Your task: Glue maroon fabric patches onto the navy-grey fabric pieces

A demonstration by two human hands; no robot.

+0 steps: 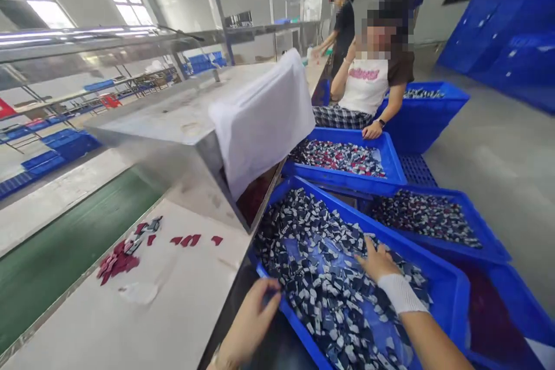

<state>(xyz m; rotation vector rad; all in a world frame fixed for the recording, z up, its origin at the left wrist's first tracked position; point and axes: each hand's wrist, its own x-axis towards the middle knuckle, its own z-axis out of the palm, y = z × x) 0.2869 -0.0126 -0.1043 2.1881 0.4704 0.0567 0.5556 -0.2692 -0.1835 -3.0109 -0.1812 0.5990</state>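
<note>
A large blue plastic tray (451, 295) is spread with many small dark navy and light grey pieces (312, 277). My right hand (378, 261), with a white band around the wrist, reaches over the tray among the pieces. Its fingers are apart and nothing shows in them. At the tray's near left rim is my left hand (255, 312), thumb and forefinger apart, fingertips beside or on the rim; I cannot tell if they touch it. On the white tabletop (182, 306) to the left lie a small heap of dark red pieces (118, 265) and several single ones (191, 240).
A metal hood (191, 173) with a white cloth (264, 121) stands over the green conveyor belt (78, 225). More blue trays hold mixed pieces (338, 157) and dark pieces (429, 217). A seated person (368, 84) rests a hand on one tray; others stand farther back.
</note>
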